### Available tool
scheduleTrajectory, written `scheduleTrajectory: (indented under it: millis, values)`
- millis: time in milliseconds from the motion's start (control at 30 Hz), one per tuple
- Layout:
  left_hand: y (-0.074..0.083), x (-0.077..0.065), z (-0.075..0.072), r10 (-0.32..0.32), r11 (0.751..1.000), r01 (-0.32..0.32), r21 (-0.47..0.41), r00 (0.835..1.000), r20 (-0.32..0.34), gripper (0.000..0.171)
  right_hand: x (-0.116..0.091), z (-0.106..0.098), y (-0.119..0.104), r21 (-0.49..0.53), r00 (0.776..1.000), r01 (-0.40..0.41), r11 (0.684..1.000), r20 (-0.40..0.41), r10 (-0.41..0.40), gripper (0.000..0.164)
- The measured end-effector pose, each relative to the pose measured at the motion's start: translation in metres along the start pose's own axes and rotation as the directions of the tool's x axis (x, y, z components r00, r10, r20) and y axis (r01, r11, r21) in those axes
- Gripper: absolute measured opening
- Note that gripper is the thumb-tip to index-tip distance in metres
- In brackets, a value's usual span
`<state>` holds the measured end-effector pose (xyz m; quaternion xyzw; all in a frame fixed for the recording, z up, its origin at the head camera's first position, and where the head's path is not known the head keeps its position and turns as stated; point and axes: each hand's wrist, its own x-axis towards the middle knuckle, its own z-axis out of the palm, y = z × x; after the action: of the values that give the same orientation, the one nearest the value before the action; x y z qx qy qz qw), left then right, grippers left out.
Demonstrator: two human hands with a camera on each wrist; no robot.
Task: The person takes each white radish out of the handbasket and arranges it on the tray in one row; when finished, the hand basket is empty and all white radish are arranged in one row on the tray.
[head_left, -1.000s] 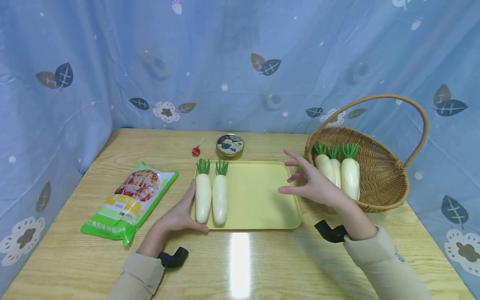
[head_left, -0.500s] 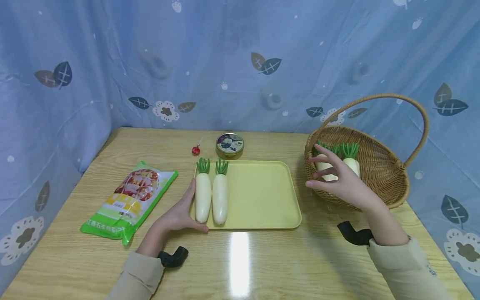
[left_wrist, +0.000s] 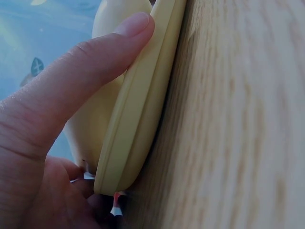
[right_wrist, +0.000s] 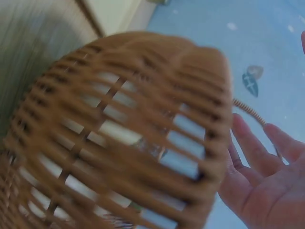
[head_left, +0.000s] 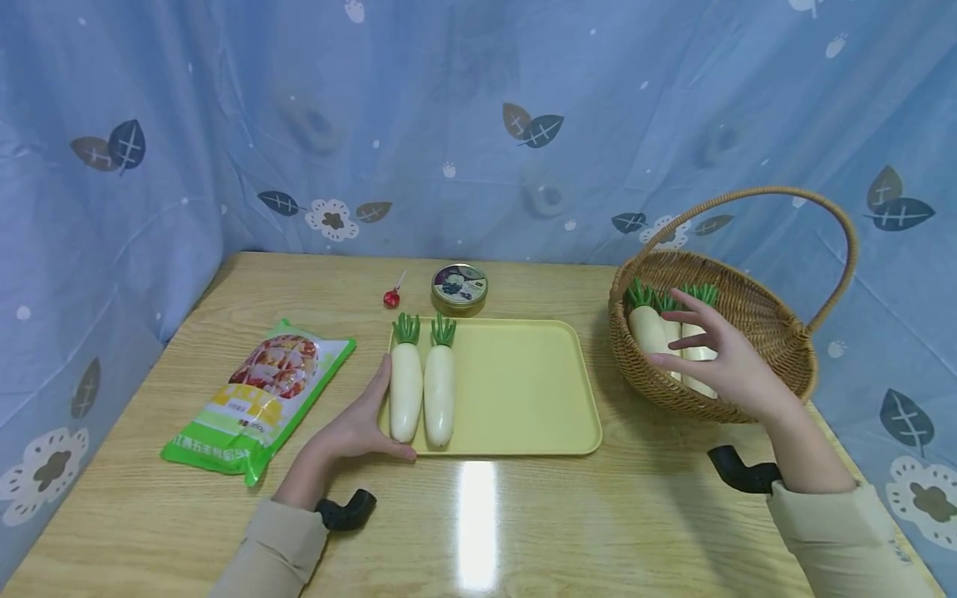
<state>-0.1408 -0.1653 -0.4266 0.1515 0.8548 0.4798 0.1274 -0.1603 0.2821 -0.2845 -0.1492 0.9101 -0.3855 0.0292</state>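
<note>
In the head view, my left hand point(head_left: 357, 430) holds the front left corner of a yellow tray point(head_left: 523, 390). The left wrist view has its thumb lying over the tray's rim point(left_wrist: 126, 119). Two white radishes with green tops lie side by side on the tray, a left radish point(head_left: 406, 390) and a right radish point(head_left: 439, 399). Over the near rim of a wicker basket point(head_left: 650, 386), my right hand point(head_left: 728, 361) hovers with fingers spread and slightly bent, holding nothing. Several white radishes point(head_left: 649, 334) lie in the basket, partly hidden by that hand.
A green and white food bag point(head_left: 257, 394) lies left of the tray. Behind the tray are a round tin point(head_left: 459, 288) and a red lollipop point(head_left: 392, 298). The basket's tall handle point(head_left: 841, 232) arches over its opening. A blue curtain point(head_left: 449, 124) hangs behind the table.
My right hand has moved rightward from above the tray's right edge to over the basket. My left hand has stayed at the tray's corner, and the two radishes there have not shifted.
</note>
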Motion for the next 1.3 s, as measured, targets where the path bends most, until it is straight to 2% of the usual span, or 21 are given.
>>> scheduleTrajectory:
  millis: [433, 967, 1300]
  values:
    - [0.003, -0.001, -0.001, -0.011, 1.0, 0.011, 0.009, 1.0, -0.005, 0.141, 0.001, -0.011, 0.022, -0.06, 0.998, 0.033, 0.998, -0.051, -0.036, 0.083]
    - [0.002, -0.001, 0.001, -0.009, 1.0, 0.009, -0.017, 1.0, 0.0, 0.141, 0.003, -0.024, 0.059, -0.084, 0.997, -0.052, 0.995, -0.054, 0.047, 0.085]
    - [0.003, -0.001, 0.0, 0.0, 1.0, 0.0, -0.027, 1.0, -0.003, 0.141, 0.007, -0.029, 0.068, -0.089, 0.992, -0.124, 0.988, -0.028, 0.122, 0.088]
